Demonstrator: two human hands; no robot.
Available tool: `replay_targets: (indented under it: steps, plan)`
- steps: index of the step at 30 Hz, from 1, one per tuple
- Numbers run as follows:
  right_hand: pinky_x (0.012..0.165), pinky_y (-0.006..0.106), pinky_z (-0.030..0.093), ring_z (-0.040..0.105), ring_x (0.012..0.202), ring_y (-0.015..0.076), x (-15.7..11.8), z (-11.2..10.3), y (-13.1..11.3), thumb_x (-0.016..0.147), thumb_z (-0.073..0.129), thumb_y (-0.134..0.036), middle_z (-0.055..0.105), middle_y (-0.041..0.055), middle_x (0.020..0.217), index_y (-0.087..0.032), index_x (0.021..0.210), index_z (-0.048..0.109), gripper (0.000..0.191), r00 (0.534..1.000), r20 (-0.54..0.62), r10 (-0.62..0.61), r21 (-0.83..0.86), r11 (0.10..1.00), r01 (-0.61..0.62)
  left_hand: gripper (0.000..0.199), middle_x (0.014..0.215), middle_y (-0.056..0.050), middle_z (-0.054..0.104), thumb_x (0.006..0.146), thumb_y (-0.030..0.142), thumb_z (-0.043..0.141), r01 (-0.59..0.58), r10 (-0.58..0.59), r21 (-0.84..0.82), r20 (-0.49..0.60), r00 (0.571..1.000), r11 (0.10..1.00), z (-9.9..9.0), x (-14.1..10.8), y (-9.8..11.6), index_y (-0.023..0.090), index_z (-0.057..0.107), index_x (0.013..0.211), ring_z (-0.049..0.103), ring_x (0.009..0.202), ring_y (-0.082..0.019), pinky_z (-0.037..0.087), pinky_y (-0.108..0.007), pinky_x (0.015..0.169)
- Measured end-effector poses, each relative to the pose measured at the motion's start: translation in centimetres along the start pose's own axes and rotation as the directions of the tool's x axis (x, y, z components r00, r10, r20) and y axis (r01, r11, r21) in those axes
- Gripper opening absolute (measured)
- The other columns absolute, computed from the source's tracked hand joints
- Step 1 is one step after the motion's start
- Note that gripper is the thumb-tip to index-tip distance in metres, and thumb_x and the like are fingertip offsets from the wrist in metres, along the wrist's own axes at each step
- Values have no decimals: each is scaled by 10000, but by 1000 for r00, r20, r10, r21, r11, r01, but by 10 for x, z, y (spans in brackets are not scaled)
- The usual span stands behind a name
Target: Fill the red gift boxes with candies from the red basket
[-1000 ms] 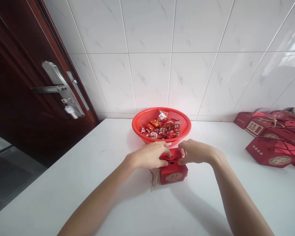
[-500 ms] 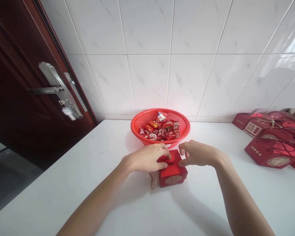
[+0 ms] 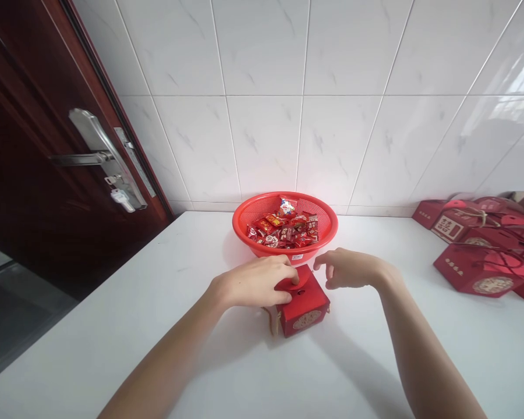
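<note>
A red candy box (image 3: 306, 311) with a gold round emblem on its front stands on the white table, turned slightly askew. A twisted gold cord (image 3: 271, 321) hangs at its left side. My left hand (image 3: 262, 281) lies over the box's left top edge, thumb and fingers closed on a red flap there; a small dark hole shows in the top beside it. To the right, my right hand (image 3: 347, 269) hovers just off the box's back right corner, its fingers loosely bent and apart, with nothing in them.
Behind the box, a red plastic basket (image 3: 240, 233) holds several wrapped candies (image 3: 283, 228). More red boxes (image 3: 480, 273) with cords are piled at the right against the tiled wall (image 3: 262, 145). A dark red door (image 3: 30, 145) with a metal handle (image 3: 81, 159) stands at the left.
My right hand has drawn away from the box top, its fingers opening a little. The box has turned slightly and shifted left with my left hand.
</note>
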State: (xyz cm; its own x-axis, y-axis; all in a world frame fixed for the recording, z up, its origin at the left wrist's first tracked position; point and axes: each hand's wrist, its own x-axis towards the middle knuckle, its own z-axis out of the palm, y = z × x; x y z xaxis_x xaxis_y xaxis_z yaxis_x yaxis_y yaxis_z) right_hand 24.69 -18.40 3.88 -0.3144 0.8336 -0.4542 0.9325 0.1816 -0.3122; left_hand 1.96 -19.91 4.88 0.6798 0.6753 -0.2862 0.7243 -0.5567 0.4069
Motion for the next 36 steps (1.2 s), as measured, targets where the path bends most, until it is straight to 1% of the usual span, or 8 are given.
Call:
replay_targets:
  steps: [3, 9, 15, 20, 23, 27, 31, 36]
  plan:
    - [690, 314, 498, 697, 944, 267, 13, 5, -2, 745, 729, -221, 722, 55, 1085, -286, 1216, 685, 478, 999, 42, -35, 5, 999, 34, 159, 1129, -70, 600, 876, 273, 574, 1, -1, 11, 7, 1000, 1000, 0, 0, 2, 213, 690, 965, 636, 934, -229, 447, -274, 644]
    - [707, 305, 512, 699, 956, 263, 31, 10, 4, 788, 681, -180, 745, 58, 1037, -221, 916, 734, 144, 994, 48, -96, 32, 995, 95, 210, 1129, -62, 591, 879, 298, 574, 14, -15, 1, 10, 1000, 1000, 0, 0, 1, 239, 697, 1039, 625, 945, -230, 439, -279, 654]
    - [736, 290, 534, 683, 1042, 255, 34, 11, 8, 804, 679, -185, 723, 66, 1162, -243, 1065, 703, 268, 988, -1, -156, 89, 984, 155, 232, 1131, -64, 588, 879, 306, 578, 12, -12, 0, 14, 1000, 1000, 0, 1, 1, 243, 700, 1066, 625, 960, -229, 439, -276, 656]
    - [676, 300, 517, 686, 888, 251, 35, 10, 11, 747, 683, -152, 742, 61, 959, -201, 748, 646, 61, 986, -23, -167, 110, 980, 169, 227, 1139, -62, 584, 880, 303, 576, 12, -12, -4, 18, 1000, 1000, 0, 1, 1, 233, 694, 1060, 631, 933, -216, 444, -274, 647]
    - [677, 308, 509, 665, 843, 233, 24, 3, 12, 761, 648, -153, 716, 68, 895, -196, 675, 546, 140, 980, -83, -179, 147, 971, 190, 245, 1152, -66, 587, 874, 307, 574, 14, -14, -3, 12, 1000, 1000, 0, 1, 0, 231, 699, 1070, 636, 907, -213, 447, -276, 635]
    - [745, 291, 531, 664, 807, 173, -2, -11, 7, 871, 592, -270, 691, 26, 819, -202, 724, 528, 173, 931, -114, -348, 279, 888, 366, 215, 1131, -73, 603, 860, 281, 568, -2, 2, -16, -10, 1000, 1000, 0, 1, 1, 217, 704, 1013, 639, 875, -217, 445, -283, 620]
    - [614, 276, 517, 599, 602, 132, -19, -16, -1, 903, 615, -389, 621, -12, 655, -186, 786, 576, 237, 841, -180, -511, 489, 695, 527, 202, 1095, -73, 615, 849, 276, 571, -22, 22, 3, -20, 1000, 1000, 1, 2, 2, 216, 700, 992, 631, 916, -245, 438, -291, 620]
    - [563, 234, 480, 583, 611, 108, -16, -9, -10, 875, 642, -260, 627, -11, 748, -167, 830, 626, 105, 830, -35, -556, 413, 748, 519, 230, 1071, -73, 632, 863, 290, 559, -35, 35, 2, -19, 999, 999, -2, 1, 3, 214, 692, 1034, 636, 921, -248, 449, -298, 658]
